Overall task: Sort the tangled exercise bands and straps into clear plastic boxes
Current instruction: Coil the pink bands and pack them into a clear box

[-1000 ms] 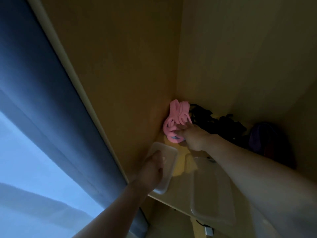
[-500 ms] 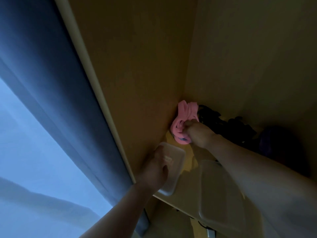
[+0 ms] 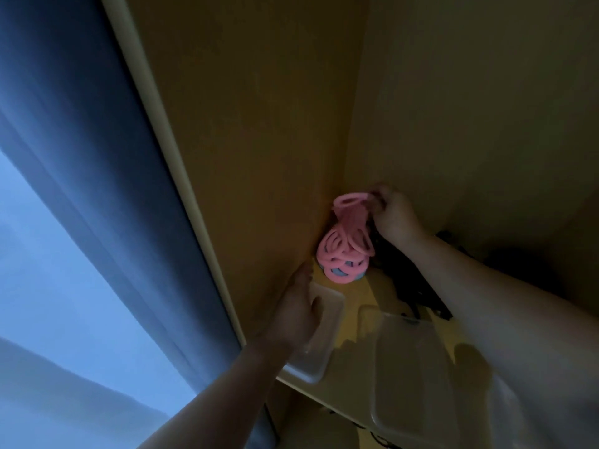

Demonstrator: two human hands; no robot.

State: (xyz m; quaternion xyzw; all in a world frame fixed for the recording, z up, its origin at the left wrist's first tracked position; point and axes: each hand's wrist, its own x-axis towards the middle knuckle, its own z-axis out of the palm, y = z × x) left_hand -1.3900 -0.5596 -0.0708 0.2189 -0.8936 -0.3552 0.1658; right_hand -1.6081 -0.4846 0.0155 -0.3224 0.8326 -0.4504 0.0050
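Observation:
A tangle of pink exercise bands (image 3: 346, 251), with a bit of blue showing in it, sits in the left back corner of a yellow wooden shelf (image 3: 366, 293). My right hand (image 3: 393, 215) pinches the top loops of the pink bands and holds them stretched upward. My left hand (image 3: 299, 314) grips the far end of a small clear plastic box (image 3: 324, 345) at the shelf's left front. A larger clear plastic box (image 3: 411, 377) lies to its right, under my right forearm. Black straps (image 3: 411, 286) lie tangled behind it.
The shelf's yellow side wall (image 3: 259, 157) rises close on the left and its back wall (image 3: 486, 124) stands behind. A blue-grey curtain (image 3: 81, 157) hangs left of the shelf. The scene is dim.
My right hand has risen, pulling the pink bands' loops up from the bundle. My left hand has slid along the small box toward the bundle.

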